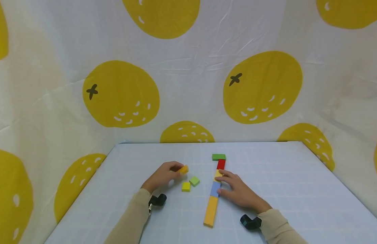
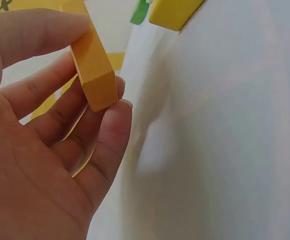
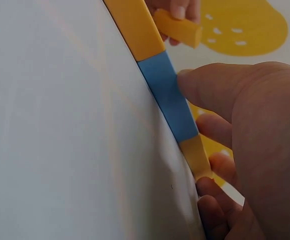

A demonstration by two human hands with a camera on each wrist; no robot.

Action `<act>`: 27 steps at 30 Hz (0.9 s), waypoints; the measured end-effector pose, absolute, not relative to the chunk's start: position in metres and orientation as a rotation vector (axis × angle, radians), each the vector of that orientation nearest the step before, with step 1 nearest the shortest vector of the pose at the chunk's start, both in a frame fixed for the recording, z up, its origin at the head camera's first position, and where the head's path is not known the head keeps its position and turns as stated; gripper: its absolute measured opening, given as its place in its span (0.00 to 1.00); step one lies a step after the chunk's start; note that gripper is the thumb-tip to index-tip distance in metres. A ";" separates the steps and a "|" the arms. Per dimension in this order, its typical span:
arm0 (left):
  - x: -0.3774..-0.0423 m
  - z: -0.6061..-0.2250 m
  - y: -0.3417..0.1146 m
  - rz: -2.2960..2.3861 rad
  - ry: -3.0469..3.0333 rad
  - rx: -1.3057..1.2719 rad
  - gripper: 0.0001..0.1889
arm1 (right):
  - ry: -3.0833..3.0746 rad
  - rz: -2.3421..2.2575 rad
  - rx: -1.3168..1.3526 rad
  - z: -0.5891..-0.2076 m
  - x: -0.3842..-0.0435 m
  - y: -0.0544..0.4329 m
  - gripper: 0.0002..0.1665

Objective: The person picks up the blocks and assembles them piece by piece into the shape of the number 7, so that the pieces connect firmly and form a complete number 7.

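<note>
Showing nearest are two beige sleeves [image 1: 130, 217], at four and eight o'clock from the blue block [image 1: 215, 189] as the head view sees it, each with a small black device [image 1: 251, 222] at its wrist. At six lies a long orange block [image 1: 211, 211], flat on the pale counter [image 1: 283, 169] and end to end with the blue one. The right hand [image 1: 238, 192] is at three o'clock, its fingers spread in a loose curve; the thumb touches the side of the blue block, and fingertips rest at the pale yellow block [image 1: 218, 174], next in line toward twelve. At nine sits a small yellow block [image 1: 186, 186], just beside a light green block [image 1: 194, 181] turned cornerwise nearer ten. The left hand [image 1: 164, 176], between nine and ten, pinches a shorter orange block [image 1: 184, 169] between thumb and fingers, and the left wrist view shows it raised off the counter. Toward twelve, a red block [image 1: 221, 164] continues the row, and a green block [image 1: 218, 157] lies crosswise at its far end, running from nine to three. Behind the counter hangs a white sheet [image 1: 191, 84] printed with large yellow fruits [image 1: 121, 95].
</note>
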State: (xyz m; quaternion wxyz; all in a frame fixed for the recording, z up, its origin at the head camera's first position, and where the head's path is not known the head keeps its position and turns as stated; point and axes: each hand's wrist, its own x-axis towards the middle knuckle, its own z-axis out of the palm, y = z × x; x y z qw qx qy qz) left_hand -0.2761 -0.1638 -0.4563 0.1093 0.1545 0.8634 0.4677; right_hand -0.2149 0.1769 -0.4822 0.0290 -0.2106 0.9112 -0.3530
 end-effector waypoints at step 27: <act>-0.302 -0.457 -0.128 1.287 2.552 0.431 0.12 | 2.817 -1.055 -0.577 -0.485 -0.218 0.177 0.29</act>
